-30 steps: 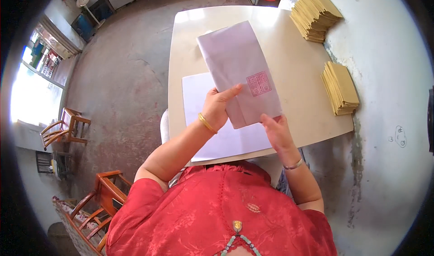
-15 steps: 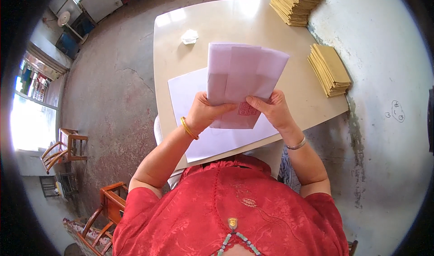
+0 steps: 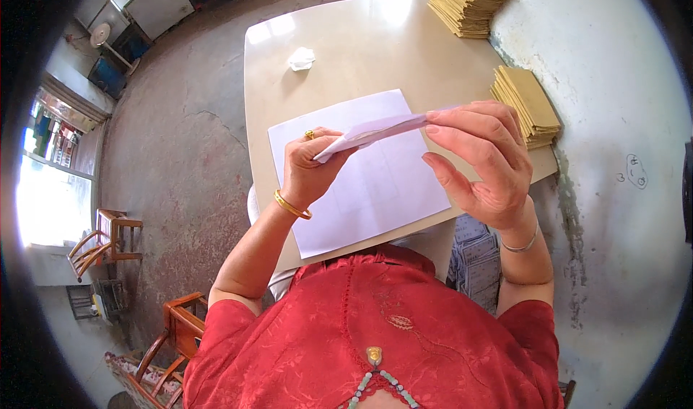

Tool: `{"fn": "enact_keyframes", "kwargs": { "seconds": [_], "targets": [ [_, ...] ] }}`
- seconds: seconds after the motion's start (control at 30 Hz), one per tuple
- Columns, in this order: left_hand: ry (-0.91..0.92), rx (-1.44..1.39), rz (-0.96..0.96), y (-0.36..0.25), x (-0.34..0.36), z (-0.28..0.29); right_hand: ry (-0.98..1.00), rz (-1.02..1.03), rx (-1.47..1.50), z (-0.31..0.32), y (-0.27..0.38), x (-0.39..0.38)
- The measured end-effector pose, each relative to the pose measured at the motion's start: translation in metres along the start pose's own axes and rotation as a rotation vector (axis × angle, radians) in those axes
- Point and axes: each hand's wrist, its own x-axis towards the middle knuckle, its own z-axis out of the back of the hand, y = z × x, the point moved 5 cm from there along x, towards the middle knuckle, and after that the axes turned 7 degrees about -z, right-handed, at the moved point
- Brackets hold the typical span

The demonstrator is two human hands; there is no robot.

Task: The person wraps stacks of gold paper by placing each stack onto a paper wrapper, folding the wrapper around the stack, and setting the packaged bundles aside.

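Beige table (image 3: 361, 44) bears a white sheet (image 3: 382, 199) below, between left fingers (image 3: 312, 148) and right fingers (image 3: 473, 140). Crumpled white paper (image 3: 302, 59) lies beyond left fingers; two tan stacks (image 3: 465, 6) beyond right.

Wooden chair (image 3: 109, 227) on the grey floor (image 3: 184, 171), pale fan (image 3: 100, 35) near a blue container (image 3: 107, 81)

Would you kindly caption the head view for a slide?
Left hand gripping a flat lilac paper packet, right hand at its other end, above white paper on a beige table.
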Motion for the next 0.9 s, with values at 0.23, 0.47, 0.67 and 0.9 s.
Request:
{"fn": "enact_keyframes", "kwargs": {
  "seconds": [0.23, 0.47, 0.67, 0.9],
  "targets": [
    [-0.007, 0.014, -0.121, -0.008, 0.002, 0.009, -0.061, -0.112, -0.101, 0.006, -0.001, -0.003],
    [0.018, 0.085, -0.204, -0.002, -0.001, 0.011, 0.041, -0.115, -0.090, 0.003, 0.003, -0.001],
    [0.051, 0.178, -0.286, -0.012, 0.003, 0.008, 0.121, -0.039, -0.046, -0.003, 0.020, 0.003],
    [0.049, 0.141, -0.306, -0.019, 0.003, 0.009, 0.144, 0.019, -0.083, -0.009, 0.032, 0.004]
  ]
}}
